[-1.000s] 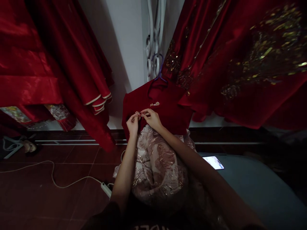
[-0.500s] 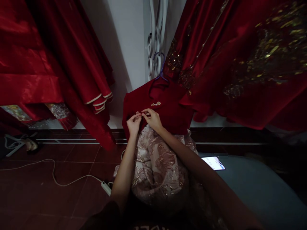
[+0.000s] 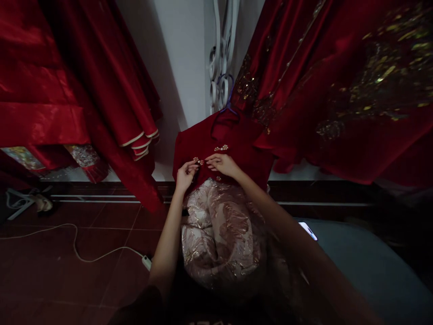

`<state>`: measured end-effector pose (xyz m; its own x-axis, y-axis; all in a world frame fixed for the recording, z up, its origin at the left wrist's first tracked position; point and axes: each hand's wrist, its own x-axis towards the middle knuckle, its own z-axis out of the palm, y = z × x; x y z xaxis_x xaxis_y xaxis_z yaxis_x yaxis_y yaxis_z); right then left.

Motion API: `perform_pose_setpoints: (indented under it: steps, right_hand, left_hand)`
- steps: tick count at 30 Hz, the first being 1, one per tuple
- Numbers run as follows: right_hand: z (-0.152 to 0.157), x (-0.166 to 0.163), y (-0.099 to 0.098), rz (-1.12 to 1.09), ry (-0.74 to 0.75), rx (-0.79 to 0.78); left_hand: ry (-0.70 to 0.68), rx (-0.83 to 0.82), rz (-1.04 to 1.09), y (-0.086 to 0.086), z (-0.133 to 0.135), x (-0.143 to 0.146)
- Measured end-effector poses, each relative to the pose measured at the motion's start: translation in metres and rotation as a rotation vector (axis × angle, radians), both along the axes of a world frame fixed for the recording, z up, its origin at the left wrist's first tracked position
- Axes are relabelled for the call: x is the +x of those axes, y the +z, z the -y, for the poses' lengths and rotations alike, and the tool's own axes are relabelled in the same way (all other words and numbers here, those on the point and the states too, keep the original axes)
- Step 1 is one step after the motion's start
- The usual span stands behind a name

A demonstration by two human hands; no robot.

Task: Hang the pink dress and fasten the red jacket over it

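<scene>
A dark red jacket (image 3: 250,155) hangs in front of me with pearl-like decorative clasps down its front. One clasp (image 3: 221,148) lies across the opening near the collar, and a lower clasp (image 3: 199,161) lies between my hands. At its left end, my left hand (image 3: 186,174) is closed, its fingertips pinching the jacket front beside the clasp. Just right of that clasp is my right hand (image 3: 225,165), its fingers stretched out and slightly apart over the cloth. Below it a small ornament (image 3: 218,178) shows. Pink brocade fabric (image 3: 223,225) lies bunched beneath my hands.
A purple hanger (image 3: 229,106) carries the jacket on white scrolled metalwork (image 3: 221,54). Red garments (image 3: 111,81) hang left, and a gold-sequinned red garment (image 3: 365,90) hangs right. A phone (image 3: 308,230) lies on a grey-blue surface (image 3: 358,262). A white cable (image 3: 77,250) crosses the tiled floor.
My hands, which were together at the lower clasp, have moved apart. My right hand has shifted right and its fingers have loosened; the small ornament below it now shows.
</scene>
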<state>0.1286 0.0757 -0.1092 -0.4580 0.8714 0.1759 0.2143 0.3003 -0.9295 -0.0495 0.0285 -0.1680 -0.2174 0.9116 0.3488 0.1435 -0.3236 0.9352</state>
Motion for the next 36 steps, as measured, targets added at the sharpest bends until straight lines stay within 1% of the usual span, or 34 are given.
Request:
perform_pose_setpoints:
  steps: [2,4,6,8,11,12,14,16,18,20,21,22,24,25,26,27,29,31,32,34,36]
  right_hand:
    - [0.004,0.022,0.007,0.058,0.058,-0.103]
    - [0.012,0.041,0.009,0.165,0.071,-0.095]
    - [0.022,0.054,0.008,0.313,0.074,-0.015]
    - [0.031,0.059,0.000,0.450,0.058,0.129]
    - [0.036,0.056,-0.019,0.519,-0.049,0.356]
    - [0.036,0.054,-0.028,0.516,-0.094,0.402]
    - [0.035,0.050,-0.044,0.518,-0.151,0.435]
    - [0.033,0.046,-0.058,0.531,-0.182,0.431]
    - [0.031,0.044,-0.068,0.533,-0.214,0.404]
    - [0.029,0.042,-0.072,0.521,-0.237,0.352]
    - [0.029,0.042,-0.073,0.514,-0.236,0.327]
    - [0.028,0.041,-0.073,0.506,-0.230,0.313]
    - [0.028,0.040,-0.072,0.496,-0.220,0.340]
    - [0.028,0.040,-0.072,0.493,-0.224,0.374]
    - [0.027,0.040,-0.072,0.490,-0.237,0.409]
    - [0.027,0.041,-0.072,0.487,-0.256,0.439]
    - [0.025,0.044,-0.073,0.468,-0.289,0.458]
    - [0.022,0.050,-0.071,0.422,-0.297,0.413]
    - [0.021,0.054,-0.067,0.391,-0.295,0.364]
    - [0.022,0.061,-0.052,0.324,-0.295,0.237]
    - [0.029,0.065,-0.029,0.255,-0.280,0.137]
  left_hand:
    - [0.022,-0.025,-0.078,-0.013,0.013,0.005]
    - [0.122,-0.044,-0.211,-0.026,0.026,0.012]
    - [0.270,-0.063,-0.329,-0.037,0.036,0.017]
    - [0.351,-0.089,-0.399,-0.044,0.042,0.021]
    - [0.339,-0.104,-0.450,-0.048,0.043,0.021]
    - [0.329,-0.094,-0.462,-0.049,0.043,0.021]
    - [0.325,-0.070,-0.485,-0.048,0.040,0.020]
    - [0.332,-0.078,-0.503,-0.045,0.036,0.019]
    - [0.354,-0.148,-0.502,-0.035,0.032,0.016]
    - [0.382,-0.227,-0.495,-0.018,0.027,0.013]
    - [0.403,-0.241,-0.497,-0.007,0.025,0.012]
    - [0.428,-0.230,-0.503,0.003,0.024,0.013]
    - [0.464,-0.145,-0.510,0.020,0.024,0.018]
    - [0.465,-0.093,-0.498,0.023,0.025,0.024]
    - [0.454,-0.047,-0.470,0.022,0.026,0.031]
    - [0.438,-0.014,-0.432,0.017,0.027,0.039]
    - [0.426,0.003,-0.341,-0.004,0.030,0.055]
    - [0.446,0.001,-0.296,-0.030,0.032,0.067]
    - [0.427,0.013,-0.285,-0.042,0.033,0.070]
    - [0.388,0.042,-0.254,-0.057,0.034,0.072]
    - [0.339,0.069,-0.198,-0.062,0.035,0.072]
